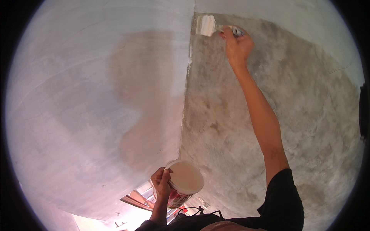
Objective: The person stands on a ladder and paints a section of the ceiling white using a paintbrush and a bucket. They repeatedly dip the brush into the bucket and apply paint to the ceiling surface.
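Observation:
My right hand [238, 48] is raised high on the right-hand wall, closed around the handle of a flat paintbrush [207, 25]. The pale, paint-coated bristles point left and lie at the upper end of the wall corner, just under a light painted band. Low in the middle, my left hand [162, 182] grips the rim of a paint bucket [180, 196], thumb over the edge. Whitish paint [186, 177] shows inside the bucket, which has a red and white printed side.
The left wall [69, 96] is pale blue-white and carries my shadow. The right wall [231, 127] is bare, blotchy grey-brown plaster. A light band [269, 9] runs above it. Wooden items [138, 201] and a bright opening lie below left. A dark object [363, 111] stands at the right edge.

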Available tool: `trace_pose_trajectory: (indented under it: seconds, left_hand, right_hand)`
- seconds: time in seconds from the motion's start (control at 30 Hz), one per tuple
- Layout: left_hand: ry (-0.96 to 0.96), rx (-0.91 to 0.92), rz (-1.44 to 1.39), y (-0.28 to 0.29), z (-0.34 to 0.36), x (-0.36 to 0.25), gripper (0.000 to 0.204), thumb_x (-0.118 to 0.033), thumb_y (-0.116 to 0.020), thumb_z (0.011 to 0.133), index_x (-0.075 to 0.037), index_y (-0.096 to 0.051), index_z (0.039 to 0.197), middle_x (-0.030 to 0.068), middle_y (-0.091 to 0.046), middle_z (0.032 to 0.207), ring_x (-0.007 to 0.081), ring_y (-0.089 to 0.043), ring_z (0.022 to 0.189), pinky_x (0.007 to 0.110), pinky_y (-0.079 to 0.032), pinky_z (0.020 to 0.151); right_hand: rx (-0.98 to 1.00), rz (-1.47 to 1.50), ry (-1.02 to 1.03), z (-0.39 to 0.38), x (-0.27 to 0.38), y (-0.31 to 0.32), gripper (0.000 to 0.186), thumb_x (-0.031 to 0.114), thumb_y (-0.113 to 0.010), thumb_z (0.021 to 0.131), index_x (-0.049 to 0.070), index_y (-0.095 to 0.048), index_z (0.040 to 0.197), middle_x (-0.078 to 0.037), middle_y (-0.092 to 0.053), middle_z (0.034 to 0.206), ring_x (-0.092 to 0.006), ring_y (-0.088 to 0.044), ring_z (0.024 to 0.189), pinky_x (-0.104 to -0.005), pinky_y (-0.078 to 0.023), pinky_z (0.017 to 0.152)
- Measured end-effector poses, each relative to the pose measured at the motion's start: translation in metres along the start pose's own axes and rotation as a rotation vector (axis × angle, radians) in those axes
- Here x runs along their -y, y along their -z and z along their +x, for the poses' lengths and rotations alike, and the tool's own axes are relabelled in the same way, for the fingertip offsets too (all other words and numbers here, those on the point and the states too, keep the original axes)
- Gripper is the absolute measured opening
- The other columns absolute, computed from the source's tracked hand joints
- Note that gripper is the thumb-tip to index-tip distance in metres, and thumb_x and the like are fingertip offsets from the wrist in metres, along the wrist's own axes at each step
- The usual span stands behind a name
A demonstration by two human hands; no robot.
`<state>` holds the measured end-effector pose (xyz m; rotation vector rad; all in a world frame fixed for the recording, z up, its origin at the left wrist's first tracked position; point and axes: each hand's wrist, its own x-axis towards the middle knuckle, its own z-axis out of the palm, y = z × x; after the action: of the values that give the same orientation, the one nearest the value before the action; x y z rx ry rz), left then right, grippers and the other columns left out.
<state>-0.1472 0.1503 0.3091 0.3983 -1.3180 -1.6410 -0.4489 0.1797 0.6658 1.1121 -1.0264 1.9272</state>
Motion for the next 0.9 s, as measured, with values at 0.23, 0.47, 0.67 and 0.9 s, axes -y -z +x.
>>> trace_pose_trajectory:
  seconds: [0.23, 0.47, 0.67, 0.9]
  left_hand:
    - [-0.082, -0.095, 0.030, 0.002, 0.004, 0.023, 0.026, -0.018, -0.056, 0.090, 0.001, -0.061, 0.074, -0.0076, -0.039, 0.053, 0.0026, -0.031, 0.051, 0.021, -0.023, 0.050]
    - [-0.098, -0.119, -0.018, 0.003, 0.006, 0.023, 0.023, -0.014, -0.055, 0.089, 0.002, -0.061, 0.073, -0.0067, -0.041, 0.053, 0.0028, -0.033, 0.051, 0.021, -0.023, 0.051]
    - [-0.126, -0.120, -0.053, 0.006, 0.004, 0.024, 0.023, -0.014, -0.056, 0.089, 0.002, -0.061, 0.074, -0.0062, -0.040, 0.053, 0.0030, -0.033, 0.051, 0.021, -0.023, 0.051]
    - [-0.065, -0.107, -0.068, 0.008, 0.003, 0.024, 0.023, -0.014, -0.057, 0.089, 0.003, -0.061, 0.074, -0.0056, -0.041, 0.053, 0.0029, -0.032, 0.051, 0.021, -0.023, 0.051]
  right_hand:
    - [-0.042, -0.332, 0.259, 0.057, -0.061, -0.039, 0.026, 0.020, -0.067, 0.076, -0.005, -0.066, 0.076, -0.012, -0.066, 0.067, -0.0198, -0.065, 0.061, -0.0315, -0.051, 0.061]
    - [-0.086, -0.612, 0.339, 0.062, -0.029, -0.035, 0.032, 0.028, -0.065, 0.073, -0.005, -0.066, 0.072, -0.018, -0.064, 0.063, -0.0340, -0.062, 0.058, -0.0418, -0.049, 0.062]
    - [-0.129, -0.823, 0.454, 0.043, 0.052, 0.044, 0.036, 0.032, -0.062, 0.075, -0.003, -0.066, 0.072, -0.018, -0.063, 0.062, -0.0334, -0.062, 0.056, -0.0398, -0.050, 0.057]
    - [-0.049, -0.743, 0.489, 0.039, 0.038, -0.006, 0.037, 0.034, -0.060, 0.075, -0.001, -0.065, 0.069, -0.019, -0.060, 0.057, -0.0331, -0.060, 0.051, -0.0418, -0.049, 0.053]
